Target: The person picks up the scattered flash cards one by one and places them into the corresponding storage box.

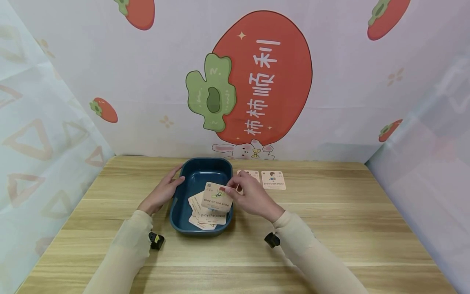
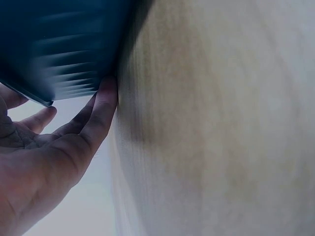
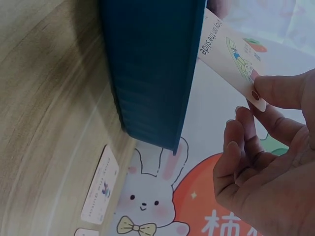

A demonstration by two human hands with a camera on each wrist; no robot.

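My right hand (image 1: 253,196) pinches a card (image 1: 216,198) printed "play on the slide" between thumb and fingertips. It holds the card tilted over a dark blue rectangular box (image 1: 202,232); in the right wrist view the same card (image 3: 236,61) slants across the box rim. Inside, several cards lie overlapped, with a "play the piano" card (image 1: 213,218) on top near the front. On the box's left side, my left hand (image 1: 165,190) holds the wall, thumb over the rim. In the left wrist view its fingers (image 2: 101,110) rest along the ribbed outer wall.
Right of the box, a "play basketball" card (image 1: 273,180) lies on the wooden table (image 1: 330,212). Beside it is another card (image 1: 242,173), partly hidden behind my right hand. A printed cloth backdrop (image 1: 341,102) stands along the table's back edge.
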